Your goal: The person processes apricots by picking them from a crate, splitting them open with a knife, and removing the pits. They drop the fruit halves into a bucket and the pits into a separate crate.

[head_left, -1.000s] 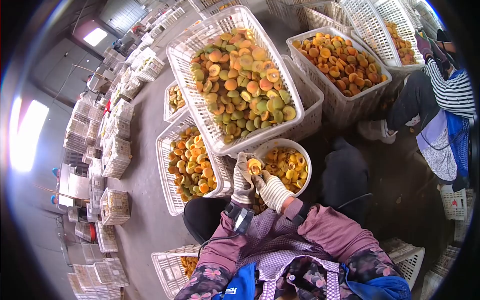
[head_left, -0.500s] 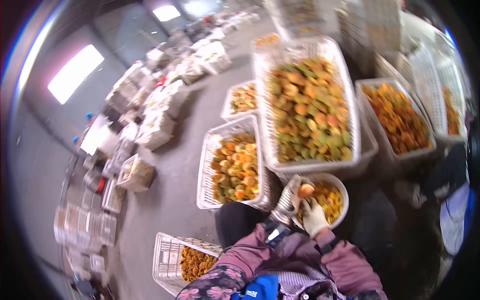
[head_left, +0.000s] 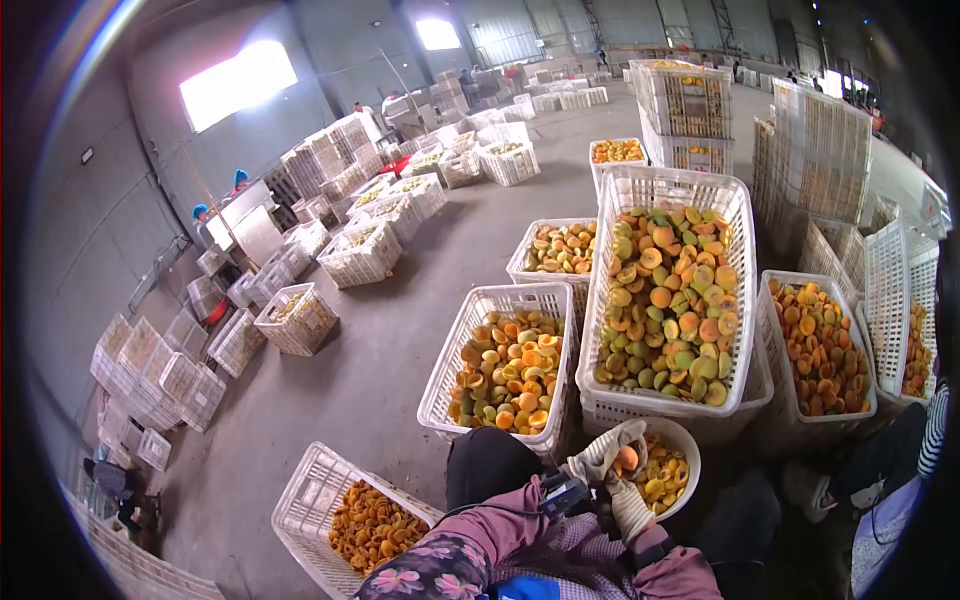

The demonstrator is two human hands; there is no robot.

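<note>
My left hand (head_left: pixel 604 456), in a white work glove, is closed around an orange apricot (head_left: pixel 627 458) at the near rim of a white bucket (head_left: pixel 692 452). My gloved right hand (head_left: pixel 628 508) is just below it, fingers curled close to the fruit; what they grip, if anything, is hidden. Yellow cut apricot pieces (head_left: pixel 662 478) lie in the bucket. Right behind the bucket, a large white crate (head_left: pixel 590 370) full of green and orange apricot halves (head_left: pixel 668 300) rests on another crate.
To the left stands a crate of apricots (head_left: pixel 430 412); nearer me is a crate of shrivelled orange pieces (head_left: pixel 375 528). Another filled crate (head_left: pixel 820 345) stands right, beside a person's leg (head_left: pixel 890 455). Stacked crates (head_left: pixel 685 100) rise behind, and rows of crates (head_left: pixel 360 255) line the floor.
My view has tilted up and shifted, so the crates and hands appear lower and more of the hall shows. The apricot remains in my left hand over the bucket's edge.
</note>
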